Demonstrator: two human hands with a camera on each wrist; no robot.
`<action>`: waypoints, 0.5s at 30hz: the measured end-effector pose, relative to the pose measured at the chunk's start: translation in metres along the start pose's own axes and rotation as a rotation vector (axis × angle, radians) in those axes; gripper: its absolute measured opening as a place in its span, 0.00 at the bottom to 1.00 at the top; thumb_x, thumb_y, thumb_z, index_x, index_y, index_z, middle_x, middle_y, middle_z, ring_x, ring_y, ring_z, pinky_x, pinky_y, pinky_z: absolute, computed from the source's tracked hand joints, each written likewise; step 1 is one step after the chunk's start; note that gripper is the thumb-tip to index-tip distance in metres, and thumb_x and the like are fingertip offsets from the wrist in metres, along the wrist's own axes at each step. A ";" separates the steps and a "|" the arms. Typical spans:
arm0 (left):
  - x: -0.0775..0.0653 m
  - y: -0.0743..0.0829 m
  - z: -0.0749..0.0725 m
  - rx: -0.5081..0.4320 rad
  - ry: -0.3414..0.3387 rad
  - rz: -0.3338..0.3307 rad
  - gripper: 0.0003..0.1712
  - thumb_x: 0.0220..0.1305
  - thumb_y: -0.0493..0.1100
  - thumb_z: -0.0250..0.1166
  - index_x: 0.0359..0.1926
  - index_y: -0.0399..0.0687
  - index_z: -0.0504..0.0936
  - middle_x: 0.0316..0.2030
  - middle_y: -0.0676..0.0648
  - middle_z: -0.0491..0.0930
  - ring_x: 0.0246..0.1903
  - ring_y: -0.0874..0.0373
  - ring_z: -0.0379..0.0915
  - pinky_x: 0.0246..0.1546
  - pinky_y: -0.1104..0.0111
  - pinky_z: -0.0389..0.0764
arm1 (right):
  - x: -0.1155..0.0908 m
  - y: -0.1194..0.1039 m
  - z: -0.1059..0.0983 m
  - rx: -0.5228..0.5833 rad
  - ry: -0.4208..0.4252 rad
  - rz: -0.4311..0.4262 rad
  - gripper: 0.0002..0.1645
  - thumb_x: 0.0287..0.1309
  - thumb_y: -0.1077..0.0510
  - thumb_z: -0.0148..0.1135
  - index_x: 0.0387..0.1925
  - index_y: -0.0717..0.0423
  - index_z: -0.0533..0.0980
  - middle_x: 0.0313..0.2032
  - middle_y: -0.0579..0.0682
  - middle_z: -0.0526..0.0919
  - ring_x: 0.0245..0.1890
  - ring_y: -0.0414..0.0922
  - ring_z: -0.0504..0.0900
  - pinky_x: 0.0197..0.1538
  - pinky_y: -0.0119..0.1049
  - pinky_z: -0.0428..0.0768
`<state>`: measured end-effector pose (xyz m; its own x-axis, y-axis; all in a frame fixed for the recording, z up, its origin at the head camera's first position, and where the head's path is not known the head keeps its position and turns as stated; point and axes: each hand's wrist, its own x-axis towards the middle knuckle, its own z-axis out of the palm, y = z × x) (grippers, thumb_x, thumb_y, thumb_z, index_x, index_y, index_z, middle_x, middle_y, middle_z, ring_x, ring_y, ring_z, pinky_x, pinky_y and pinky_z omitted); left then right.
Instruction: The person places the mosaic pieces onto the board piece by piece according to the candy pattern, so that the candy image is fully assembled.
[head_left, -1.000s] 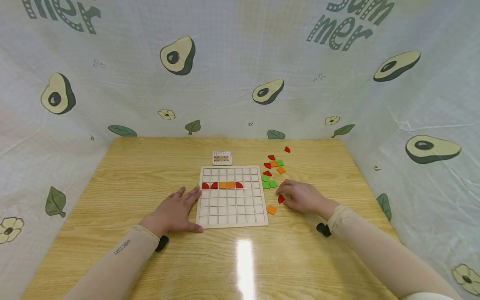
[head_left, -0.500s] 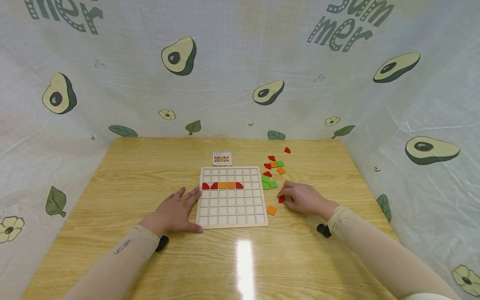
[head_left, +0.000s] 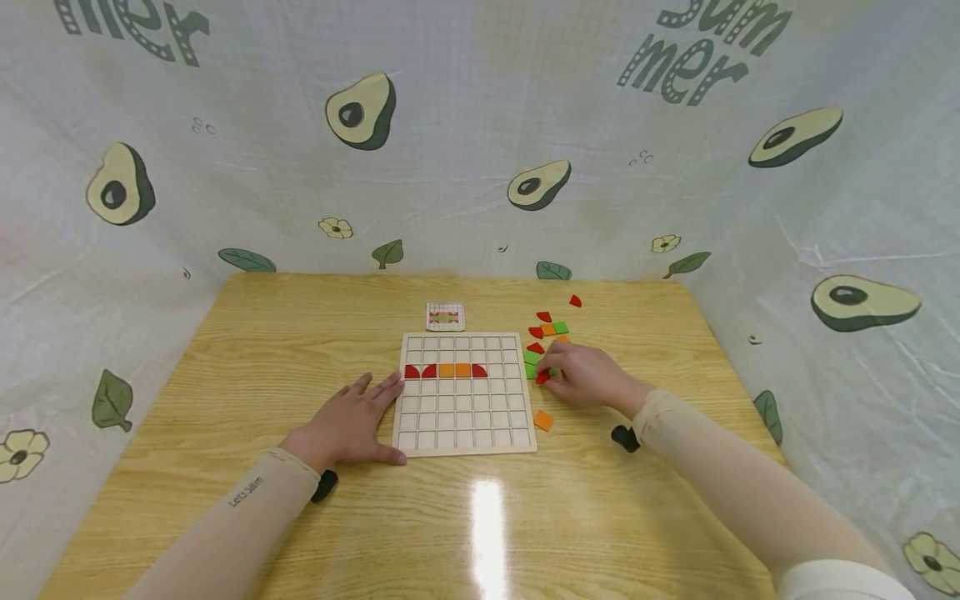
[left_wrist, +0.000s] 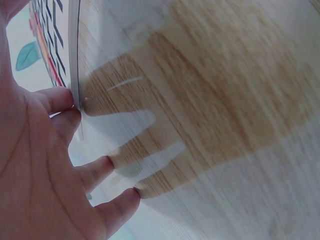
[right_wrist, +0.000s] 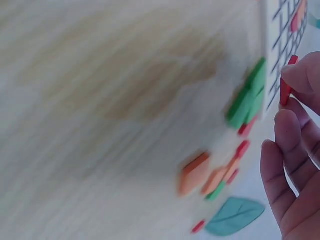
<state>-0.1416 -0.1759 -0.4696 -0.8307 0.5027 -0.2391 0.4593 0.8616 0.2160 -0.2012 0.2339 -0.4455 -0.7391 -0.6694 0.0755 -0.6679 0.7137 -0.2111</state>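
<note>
A square wooden board (head_left: 465, 421) with a grid of shallow cells lies mid-table. One row carries a red quarter-circle tile (head_left: 412, 372), another red one beside it, two orange square tiles (head_left: 454, 370) and a third red piece. My left hand (head_left: 352, 423) rests with fingers spread along the board's left edge; the left wrist view has fingertips (left_wrist: 65, 97) right at that edge. Just off the board's right side, my right hand (head_left: 588, 377) pinches a red quarter-circle tile (right_wrist: 286, 90) between thumb and fingers, held over the table close to the green square tiles (head_left: 531, 358).
Behind the board lies a small pattern card (head_left: 446, 317). Loose red, orange and green tiles lie along the board's right side, among them an orange tile (head_left: 543, 420) nearer me and a red one (head_left: 575, 301) farthest back. A printed cloth (head_left: 450, 167) surrounds the table.
My right hand has moved left and slightly away from me with the red tile, coming nearer the board. The left hand stays in place.
</note>
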 end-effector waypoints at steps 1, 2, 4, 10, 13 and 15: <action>0.000 0.000 0.000 -0.002 0.000 0.000 0.69 0.47 0.81 0.64 0.78 0.45 0.54 0.77 0.45 0.49 0.72 0.31 0.43 0.64 0.36 0.57 | 0.007 -0.003 0.000 -0.002 -0.005 -0.004 0.11 0.57 0.58 0.69 0.43 0.50 0.86 0.40 0.46 0.81 0.26 0.38 0.72 0.31 0.34 0.76; 0.000 0.000 0.000 -0.002 0.000 0.000 0.69 0.46 0.81 0.64 0.78 0.45 0.54 0.77 0.45 0.49 0.72 0.31 0.43 0.64 0.36 0.57 | 0.013 -0.005 0.001 0.000 -0.012 -0.004 0.12 0.57 0.57 0.69 0.44 0.51 0.86 0.40 0.46 0.81 0.28 0.39 0.74 0.32 0.35 0.77; 0.000 0.000 0.000 -0.004 -0.002 0.000 0.69 0.46 0.81 0.64 0.78 0.45 0.54 0.77 0.45 0.49 0.72 0.31 0.43 0.64 0.35 0.57 | 0.026 -0.010 0.003 -0.001 -0.033 0.012 0.12 0.59 0.55 0.69 0.45 0.49 0.86 0.41 0.45 0.80 0.32 0.40 0.76 0.36 0.36 0.78; 0.000 0.001 0.000 -0.009 -0.004 -0.003 0.68 0.47 0.80 0.65 0.78 0.45 0.53 0.78 0.46 0.48 0.73 0.31 0.43 0.65 0.36 0.56 | 0.058 -0.021 0.016 0.022 -0.095 0.062 0.14 0.62 0.52 0.67 0.49 0.46 0.84 0.45 0.43 0.80 0.35 0.39 0.77 0.38 0.34 0.78; 0.000 0.002 -0.001 -0.010 -0.003 0.000 0.68 0.47 0.79 0.65 0.78 0.45 0.54 0.78 0.46 0.48 0.72 0.31 0.43 0.65 0.36 0.56 | 0.065 -0.024 0.021 0.031 -0.119 0.062 0.14 0.63 0.54 0.65 0.50 0.45 0.84 0.47 0.43 0.80 0.37 0.40 0.78 0.38 0.34 0.78; 0.001 0.002 0.000 -0.007 -0.004 0.000 0.68 0.47 0.80 0.65 0.78 0.45 0.53 0.78 0.46 0.48 0.72 0.31 0.43 0.65 0.36 0.57 | 0.067 -0.025 0.023 0.034 -0.136 0.067 0.14 0.63 0.55 0.64 0.50 0.45 0.84 0.48 0.43 0.80 0.38 0.40 0.78 0.39 0.35 0.79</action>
<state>-0.1414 -0.1740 -0.4692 -0.8292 0.5033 -0.2430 0.4573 0.8609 0.2230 -0.2321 0.1664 -0.4576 -0.7620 -0.6436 -0.0724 -0.6120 0.7521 -0.2445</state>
